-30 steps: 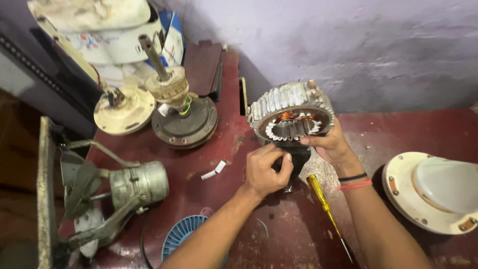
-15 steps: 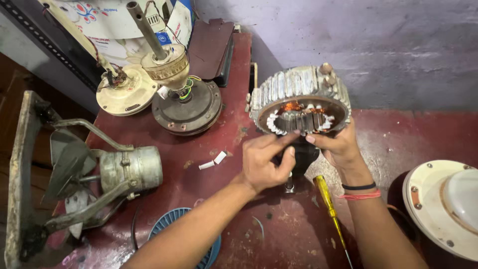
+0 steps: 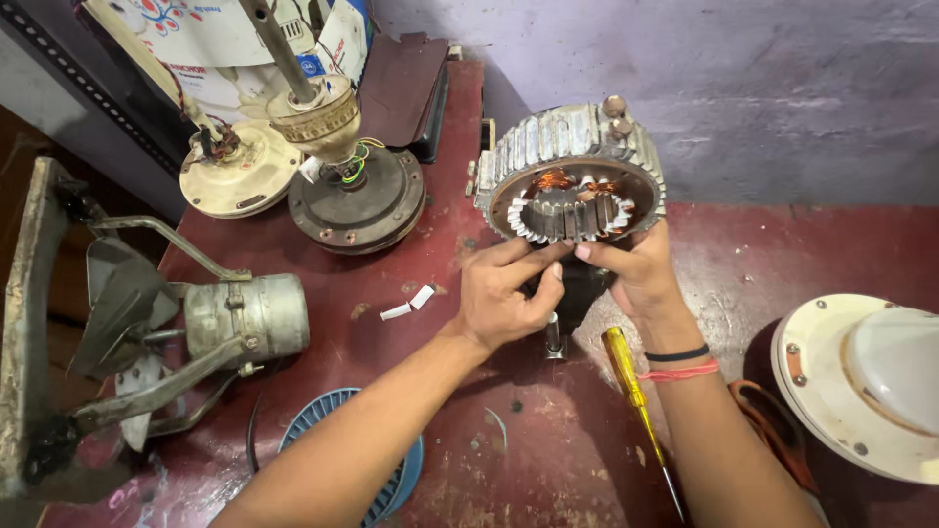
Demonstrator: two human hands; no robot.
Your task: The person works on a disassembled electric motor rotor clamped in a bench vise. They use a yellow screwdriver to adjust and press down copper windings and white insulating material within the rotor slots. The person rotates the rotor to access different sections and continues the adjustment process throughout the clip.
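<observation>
A round metal fan stator (image 3: pixel 572 181) with a ribbed rim, copper windings and a toothed inner core stands tilted on edge above the dark red floor (image 3: pixel 411 284). My right hand (image 3: pixel 636 269) grips its lower rim from the right, with black and red bands on the wrist. My left hand (image 3: pixel 504 293) has its fingers pinched at the lower rim next to the right hand's fingertips. A dark part below the stator is half hidden by both hands. A yellow-handled screwdriver (image 3: pixel 631 386) lies on the floor beside my right forearm.
A brown ceiling fan motor with a rod (image 3: pixel 357 191) and a cream fan cover (image 3: pixel 235 176) sit at the back left. An exhaust fan motor in a frame (image 3: pixel 205 323) lies left. A blue ring (image 3: pixel 323 420) is near my left arm; a white fan housing (image 3: pixel 866 381) is right.
The view has shifted so everything sits lower and closer. The stator is raised a little, and my left fingers have moved from below it up to its lower rim.
</observation>
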